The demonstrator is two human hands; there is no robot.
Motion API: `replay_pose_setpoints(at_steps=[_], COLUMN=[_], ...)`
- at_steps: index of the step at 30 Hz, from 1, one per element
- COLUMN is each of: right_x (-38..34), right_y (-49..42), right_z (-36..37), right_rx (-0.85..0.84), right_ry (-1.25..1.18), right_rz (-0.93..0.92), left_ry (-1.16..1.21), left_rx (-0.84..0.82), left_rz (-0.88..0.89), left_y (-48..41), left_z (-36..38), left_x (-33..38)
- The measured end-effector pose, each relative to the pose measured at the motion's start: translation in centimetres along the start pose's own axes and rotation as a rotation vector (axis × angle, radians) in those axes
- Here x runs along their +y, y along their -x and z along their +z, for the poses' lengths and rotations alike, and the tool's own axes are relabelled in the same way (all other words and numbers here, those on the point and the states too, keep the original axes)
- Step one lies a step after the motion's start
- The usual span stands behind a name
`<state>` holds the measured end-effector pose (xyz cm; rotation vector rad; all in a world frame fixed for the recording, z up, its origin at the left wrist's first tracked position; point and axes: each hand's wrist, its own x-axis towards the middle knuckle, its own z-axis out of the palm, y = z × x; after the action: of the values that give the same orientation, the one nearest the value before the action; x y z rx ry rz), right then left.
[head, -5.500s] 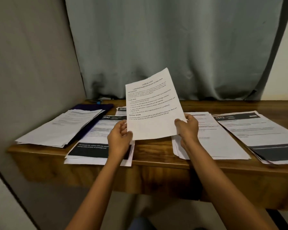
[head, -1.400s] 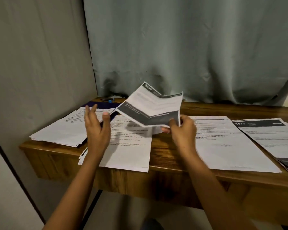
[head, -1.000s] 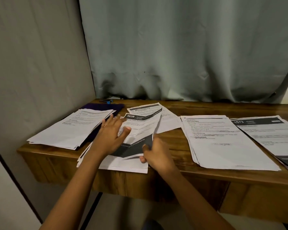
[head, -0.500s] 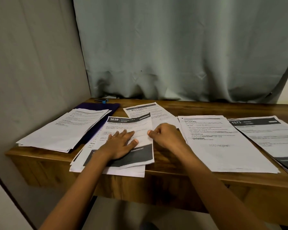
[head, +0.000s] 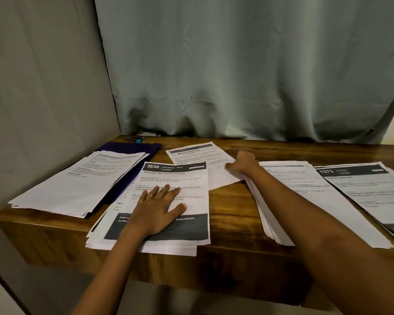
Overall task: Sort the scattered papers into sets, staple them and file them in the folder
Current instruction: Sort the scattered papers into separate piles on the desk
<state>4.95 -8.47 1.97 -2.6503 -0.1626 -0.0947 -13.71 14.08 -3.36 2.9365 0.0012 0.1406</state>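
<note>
Head camera view, looking down on a brown wooden table (head: pixel 228 201) set against a grey-green curtain (head: pixel 237 64). The left hand (head: pixel 157 208) lies flat with its fingers straight and spread. It presses on a white printed sheet headed 3638 in a dark band (head: pixel 187 178), which tops a loose pile at six o'clock on the tabletop. The right hand (head: pixel 242 164) reaches to twelve o'clock, fingers curled at the right edge of a white sheet titled Mirror Cleaning (head: pixel 191 155); whether it already pinches that sheet cannot be told. At nine o'clock a fanned stack of white pages (head: pixel 77 180) lies on a dark purple folder (head: pixel 132 148), with a small blue and black stapler (head: pixel 135 139) just behind it at eleven o'clock. At three o'clock lie a thick white text stack (head: pixel 305 178) and, further right, a pile topped by a sheet headed 1573 (head: pixel 362 189). The papers are probably feather-light, floppy and slick on one another. A single sheet would likely sag if lifted by one corner and could drag its neighbours along. The safest hold looks like a pinch at an edge or corner, thumb above and fingers beneath, while the other palm holds the pile down. Squaring each set against the table before stapling should keep the edges true.
</note>
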Motion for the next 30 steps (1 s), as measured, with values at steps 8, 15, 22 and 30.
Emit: replay_pose_setpoints(at_steps=[8,15,22,30], right_x=[-0.5,-2.0,-3.9,-4.9], right_y=[-5.2,-8.2,-8.7,-5.1], right_z=[0.7,0.2,-1.2,-8.8], right_rx=[-0.12,-0.325,0.113,0.564], right_ry=[0.094,0.029,-0.203,-0.695], right_rz=[0.045,0.144,-0.051,-0.188], left_ry=[0.007,-0.02,-0.025,0.005], left_rx=[0.038,0.052,0.05,0.02], left_rz=[-0.001,-0.013,-0.015,-0.017], left_y=[0.0,-0.1,-0.1,0.4], left_z=[0.2,0.4,0.5,-0.2], left_x=[-0.1,-0.1,-0.2,0.4])
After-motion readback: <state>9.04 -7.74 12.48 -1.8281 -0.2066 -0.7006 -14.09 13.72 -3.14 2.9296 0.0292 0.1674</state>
